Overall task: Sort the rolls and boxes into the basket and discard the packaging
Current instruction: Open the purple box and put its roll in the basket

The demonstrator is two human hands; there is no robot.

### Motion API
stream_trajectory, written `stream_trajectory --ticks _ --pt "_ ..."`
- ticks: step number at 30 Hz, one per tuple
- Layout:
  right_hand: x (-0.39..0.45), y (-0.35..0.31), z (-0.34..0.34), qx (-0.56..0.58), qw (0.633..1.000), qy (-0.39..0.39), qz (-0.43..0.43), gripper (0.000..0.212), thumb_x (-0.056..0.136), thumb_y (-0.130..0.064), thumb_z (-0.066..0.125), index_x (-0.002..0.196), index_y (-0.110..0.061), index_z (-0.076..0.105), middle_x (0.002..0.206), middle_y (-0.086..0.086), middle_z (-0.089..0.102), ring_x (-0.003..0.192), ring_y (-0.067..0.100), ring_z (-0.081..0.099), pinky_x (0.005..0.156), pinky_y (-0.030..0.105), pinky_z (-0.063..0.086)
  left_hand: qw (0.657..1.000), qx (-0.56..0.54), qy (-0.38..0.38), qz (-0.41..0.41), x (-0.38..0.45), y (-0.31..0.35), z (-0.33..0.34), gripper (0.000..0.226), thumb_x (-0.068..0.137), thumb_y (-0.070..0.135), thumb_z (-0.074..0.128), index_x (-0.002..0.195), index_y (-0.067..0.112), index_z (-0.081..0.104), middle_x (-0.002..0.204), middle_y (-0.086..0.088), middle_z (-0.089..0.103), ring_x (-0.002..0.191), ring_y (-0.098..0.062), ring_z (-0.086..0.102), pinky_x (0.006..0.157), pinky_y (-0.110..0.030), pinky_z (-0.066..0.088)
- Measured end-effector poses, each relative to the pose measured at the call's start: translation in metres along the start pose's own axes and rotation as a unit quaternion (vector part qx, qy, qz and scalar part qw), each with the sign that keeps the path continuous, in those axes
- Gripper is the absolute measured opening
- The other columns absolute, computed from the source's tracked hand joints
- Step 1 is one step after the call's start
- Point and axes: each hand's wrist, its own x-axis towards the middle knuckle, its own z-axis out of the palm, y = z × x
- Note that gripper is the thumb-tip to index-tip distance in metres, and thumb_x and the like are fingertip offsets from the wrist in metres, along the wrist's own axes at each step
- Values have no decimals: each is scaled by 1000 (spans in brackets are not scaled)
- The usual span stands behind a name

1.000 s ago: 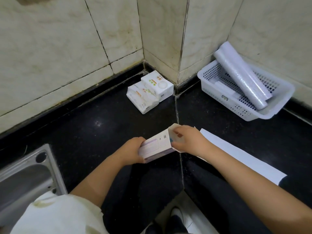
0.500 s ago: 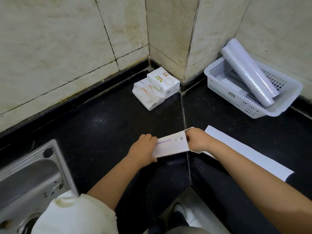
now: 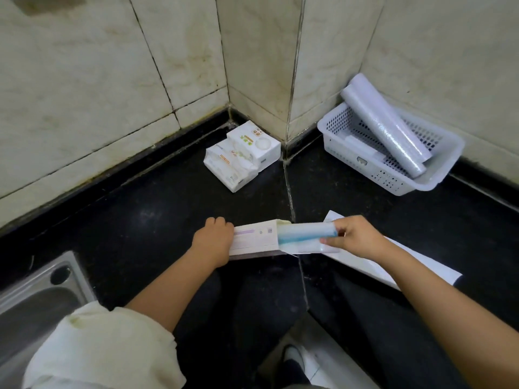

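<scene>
On the black countertop [image 3: 140, 209], a white perforated basket [image 3: 438, 178] holding two plastic-wrapped rolls [image 3: 384, 127] was seen at two o'clock, well apart from the hands, and tissue packs [image 3: 241, 155] lay at twelve o'clock in the corner. The long carton [image 3: 254, 240] was clamped at its closed end by the left hand [image 3: 212, 240], while a blue-and-white roll [image 3: 306, 237], half drawn out toward three o'clock, was pinched by the right hand [image 3: 356, 237]. The roll would best be pulled straight along the carton's axis, the carton being kept steady.
</scene>
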Motion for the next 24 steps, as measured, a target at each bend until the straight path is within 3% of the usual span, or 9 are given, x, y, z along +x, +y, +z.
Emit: stream_trajectory --ticks 4,7,11,13,15,18,21,23,24 --pt "-9 10 -27 41 998 52 18 10 75 -5 71 78 5 69 58 4 51 44 -3 45 44 9 34 999 18 -14 -27 8 -9 -10 57 86 20 61 136 9 35 138 -10 39 129 -26 36 100 -36 43" --pt "-19 9 -40 95 992 74 20 11 75 1 69 86 4 71 65 4 60 42 -10 49 46 2 37 1000 1 -1 -3 8 0 -20 75 83 27 66 143 10 25 143 -11 34 133 -27 34 106 -40 38" --pt "-33 4 -48 142 987 74 13 16 76 1 68 92 3 71 80 17 69 72 13 58 62 13 46 978 -68 126 152 7 31 -49 111 71 50 72 151 13 3 157 -8 13 145 -24 13 118 -39 20" --pt "-38 -1 -53 192 978 79 2 15 77 1 67 82 -11 75 77 2 74 72 8 64 63 11 49 950 -50 197 238 7 51 -67 115 68 54 72 151 15 3 158 -4 14 145 -20 12 119 -37 15" --pt "-42 -4 -59 249 965 81 -11 32 78 3 64 73 -27 74 70 -13 75 69 -2 66 63 8 51 928 -19 239 285 11 69 -81 111 68 52 72 151 16 7 153 -5 25 141 -18 24 117 -36 17" --pt "-43 -1 -78 298 949 104 -13 32 79 4 62 77 -25 74 73 -10 75 72 3 66 68 13 53 900 26 323 292 23 91 -109 91 73 39 72 147 10 27 128 -7 53 115 -21 53 101 -30 40" --pt "-40 9 -101 348 929 124 -1 24 81 2 59 86 -18 72 70 -6 74 66 5 65 62 18 52 902 9 306 304 43 115 -126 72 81 23 61 144 8 30 123 -9 53 108 -24 52 90 -30 43" --pt "-33 23 -118 364 923 123 11 24 82 2 58 87 -18 71 64 -8 73 58 3 64 54 16 53 890 10 314 330 56 132 -140 62 52 16 82 110 3 65 88 -9 68 76 -21 65 59 -23 52" --pt "-28 29 -125 363 924 122 17 23 82 1 58 88 -18 69 63 -9 72 56 2 62 52 15 52 889 6 316 330 62 139 -141 55 35 13 86 88 3 72 70 -7 68 58 -19 65 43 -18 50"
